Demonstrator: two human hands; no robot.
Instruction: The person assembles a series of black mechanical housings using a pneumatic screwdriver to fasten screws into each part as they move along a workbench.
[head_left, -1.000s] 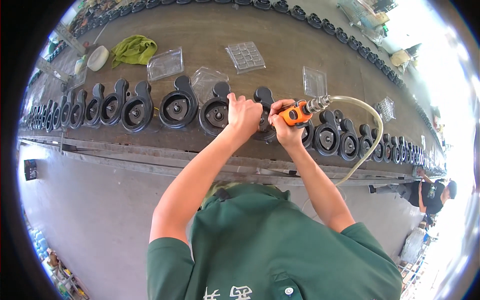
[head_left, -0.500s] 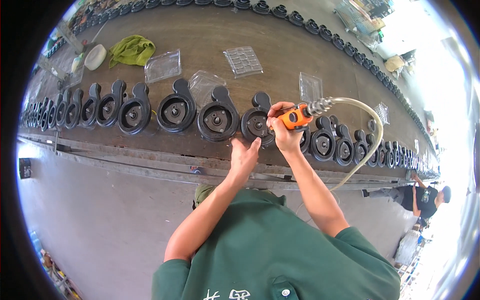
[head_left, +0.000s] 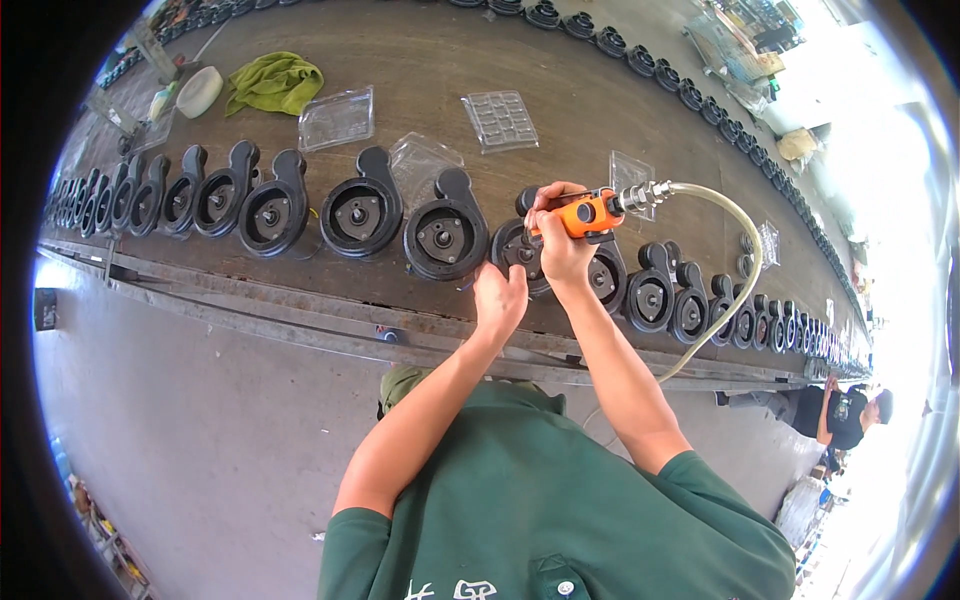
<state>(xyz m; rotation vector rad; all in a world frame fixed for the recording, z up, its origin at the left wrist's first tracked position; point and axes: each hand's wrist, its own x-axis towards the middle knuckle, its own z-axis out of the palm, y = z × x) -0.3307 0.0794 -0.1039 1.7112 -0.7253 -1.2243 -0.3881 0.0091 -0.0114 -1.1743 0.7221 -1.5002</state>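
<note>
My right hand [head_left: 563,250] is wrapped round an orange air-powered hand tool [head_left: 583,216] with a silver hose coupling. It holds the tool over a black round housing [head_left: 508,246] with a short neck; hand and tool cover much of that part, and the working tip is hidden. At the housing's near left rim, my left hand [head_left: 500,300] is closed in, thumb on the rim and fingertips partly hidden beside it. Just to the left stands a similar black housing [head_left: 446,240], with a metal plate and central stud inside its ring. Another housing [head_left: 606,275] sits partly behind my right wrist.
A clear hose [head_left: 748,235] loops from the tool past the table's near metal edge [head_left: 300,318]. Similar housings line both sides of the table. Clear plastic trays [head_left: 500,121], a green cloth [head_left: 276,82] and a white bowl [head_left: 199,92] lie behind. Another person [head_left: 838,415] stands far right.
The view has shifted slightly. My left fingers have drawn closer to the thumb at the housing's rim. My right hand still holds the air tool over the same housing.
</note>
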